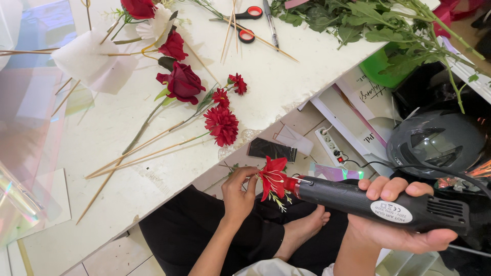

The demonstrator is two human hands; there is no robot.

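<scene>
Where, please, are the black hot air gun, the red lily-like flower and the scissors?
black hot air gun (368, 200): head view, mid barrel.
red lily-like flower (272, 176): head view, petals.
scissors (247, 23): head view, red-and-black handles.

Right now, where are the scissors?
The red-handled scissors lie at the top centre of the head view on the white table, beside a pen and left of the green stems.
</scene>
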